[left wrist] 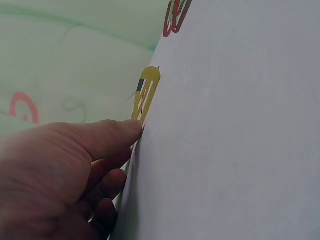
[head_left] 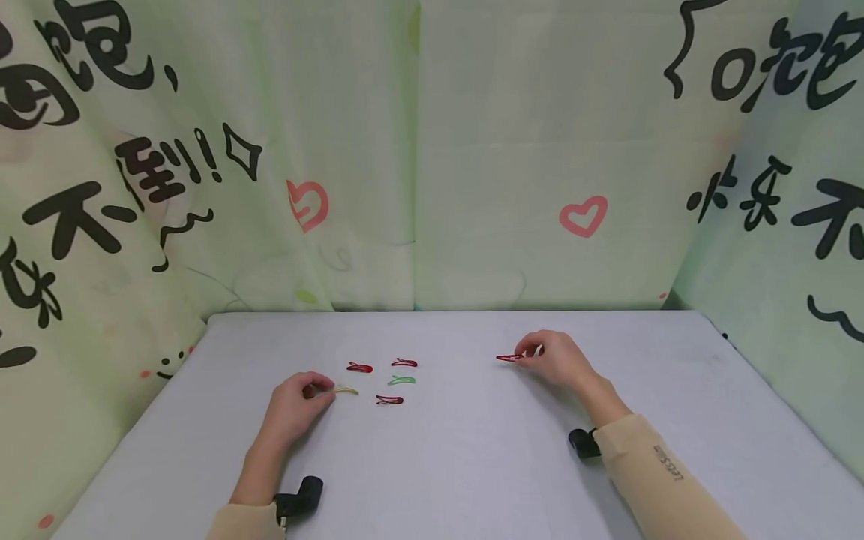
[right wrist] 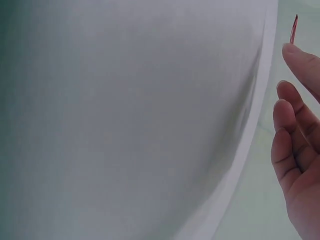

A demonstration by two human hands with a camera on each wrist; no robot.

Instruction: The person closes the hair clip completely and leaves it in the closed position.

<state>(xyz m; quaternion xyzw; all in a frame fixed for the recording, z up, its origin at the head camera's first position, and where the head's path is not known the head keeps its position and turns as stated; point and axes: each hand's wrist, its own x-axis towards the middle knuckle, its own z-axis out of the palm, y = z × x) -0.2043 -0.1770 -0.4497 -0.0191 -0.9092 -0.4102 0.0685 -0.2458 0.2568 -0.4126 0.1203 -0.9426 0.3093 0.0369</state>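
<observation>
My left hand (head_left: 297, 405) pinches one end of a yellow snap hair clip (left wrist: 148, 90) between thumb and finger, close over the table. Over on the right, my right hand (head_left: 556, 361) holds a dark red hair clip (head_left: 509, 358) by its end, the clip pointing left. In the right wrist view only a thin edge of that red clip (right wrist: 294, 29) shows beyond the thumb. Between the hands lie a green hair clip (head_left: 402, 380) and three red ones: a left one (head_left: 360, 367), a far one (head_left: 404, 362) and a near one (head_left: 389, 400).
A white cloth covers the table (head_left: 459, 465). Pale green curtains (head_left: 486, 150) with black lettering and pink hearts hang behind it and at both sides. Black wrist cameras (head_left: 301, 496) are strapped at the beige sleeves (head_left: 664, 480).
</observation>
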